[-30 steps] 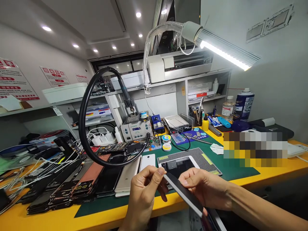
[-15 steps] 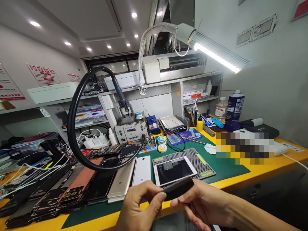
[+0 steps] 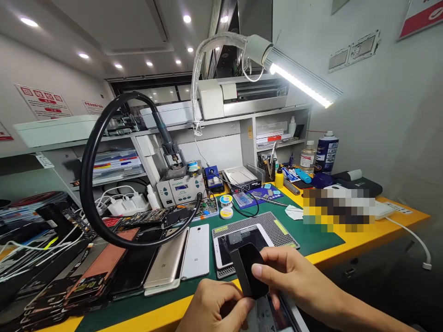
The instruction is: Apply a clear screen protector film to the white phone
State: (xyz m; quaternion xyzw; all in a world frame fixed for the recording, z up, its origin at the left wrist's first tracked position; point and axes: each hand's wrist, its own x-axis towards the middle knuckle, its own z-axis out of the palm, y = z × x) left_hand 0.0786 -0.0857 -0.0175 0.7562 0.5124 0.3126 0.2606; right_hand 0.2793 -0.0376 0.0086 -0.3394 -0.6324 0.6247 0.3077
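Observation:
Low in the head view, both hands grip a thin black folded piece, perhaps a case or cover; its exact kind is unclear. My left hand pinches its lower left corner between thumb and fingers. My right hand is closed on its right side, thumb lying on the dark face. The piece stands tilted in front of a white-framed tablet, covering part of its screen. That tablet lies on a grey perforated pad. Below my hands an open drawer partly shows.
To the left lie a white phone, a gold phone and stacked phone parts. A black hose arches over them from a hot-air station. A bright lamp hangs above. Bottles and cans stand back right.
The black piece has turned from nearly edge-on to upright, showing its folded faces. My right hand has shifted its thumb onto the front. The view has swung slightly right.

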